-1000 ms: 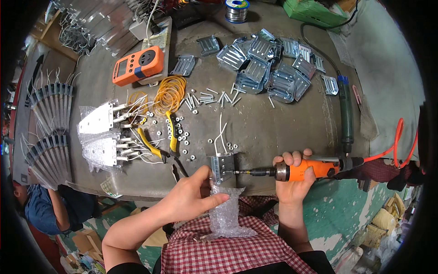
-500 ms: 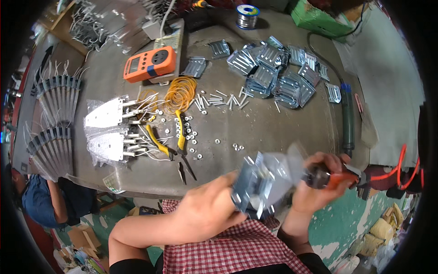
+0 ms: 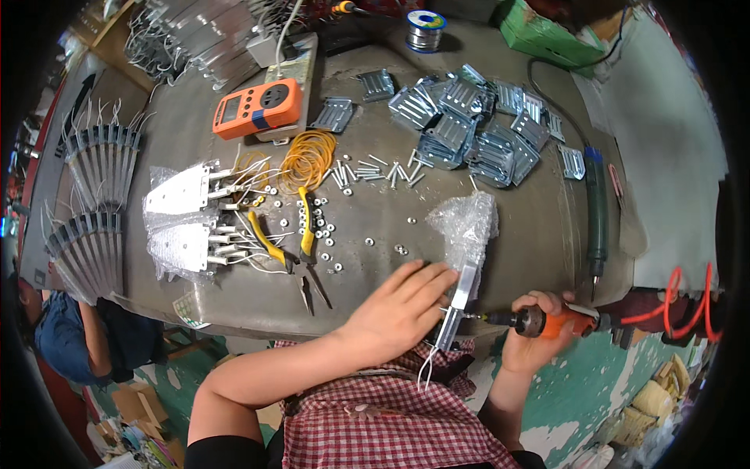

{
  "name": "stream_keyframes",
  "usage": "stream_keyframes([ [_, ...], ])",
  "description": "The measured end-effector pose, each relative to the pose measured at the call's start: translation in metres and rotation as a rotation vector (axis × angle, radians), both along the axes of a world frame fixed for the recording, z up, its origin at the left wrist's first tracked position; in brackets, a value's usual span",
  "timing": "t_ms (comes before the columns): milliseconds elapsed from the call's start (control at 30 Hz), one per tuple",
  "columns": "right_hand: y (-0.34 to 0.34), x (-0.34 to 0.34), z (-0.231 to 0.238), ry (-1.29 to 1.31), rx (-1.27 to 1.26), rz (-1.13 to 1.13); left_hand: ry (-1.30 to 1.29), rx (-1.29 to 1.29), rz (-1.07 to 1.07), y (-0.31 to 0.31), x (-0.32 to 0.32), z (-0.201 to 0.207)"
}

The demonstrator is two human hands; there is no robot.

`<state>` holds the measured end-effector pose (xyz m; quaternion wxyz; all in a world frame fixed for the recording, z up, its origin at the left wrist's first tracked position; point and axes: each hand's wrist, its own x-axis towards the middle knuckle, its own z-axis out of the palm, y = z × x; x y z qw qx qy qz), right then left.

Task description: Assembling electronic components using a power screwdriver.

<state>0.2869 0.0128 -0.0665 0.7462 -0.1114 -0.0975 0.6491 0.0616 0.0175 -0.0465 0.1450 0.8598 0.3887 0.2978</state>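
My left hand (image 3: 398, 305) grips a flat metal part (image 3: 461, 301) stood on its edge near the front of the table; the thumb is hidden. White wires hang from its near end, and clear bubble wrap (image 3: 467, 219) covers its far end. My right hand (image 3: 535, 336) is wrapped round an orange-and-black power screwdriver (image 3: 564, 321) lying level. Its bit points left and meets the side of the metal part; I cannot tell if it sits in a screw. Left of my hands lie yellow-handled pliers (image 3: 308, 227) and several small white rings (image 3: 369, 241).
Stamped metal plates (image 3: 453, 129) are heaped at the far right, beside loose screws (image 3: 375, 170). A soldering iron (image 3: 595, 211) lies at right. An orange meter (image 3: 258, 108), yellow rubber bands (image 3: 308, 160) and wired white plates (image 3: 180, 246) are at left. A red coiled hose (image 3: 673, 301) trails right.
The metal part has turned from face-up to on edge, and its bubble wrap now stretches away over the table. The screwdriver's bit has come against its side.
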Motion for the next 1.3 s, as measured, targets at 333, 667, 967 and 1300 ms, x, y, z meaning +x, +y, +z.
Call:
stream_keyframes([
  [333, 0.001, -0.002, -0.005, 0.067, -0.010, 0.043, 0.495, 0.106, 0.036, 0.034, -0.035, 0.022],
  [667, -0.003, 0.001, -0.003, 0.068, -0.013, 0.000, -0.654, -0.888, 0.189, -0.001, -0.005, 0.020],
  [967, -0.006, 0.001, -0.005, 0.026, -0.032, -0.041, -0.612, -0.640, 0.189, -0.005, 0.002, 0.012],
  [1300, -0.013, 0.004, -0.004, 0.018, -0.040, -0.075, -0.507, -0.672, 0.112, 0.009, 0.003, 0.021],
])
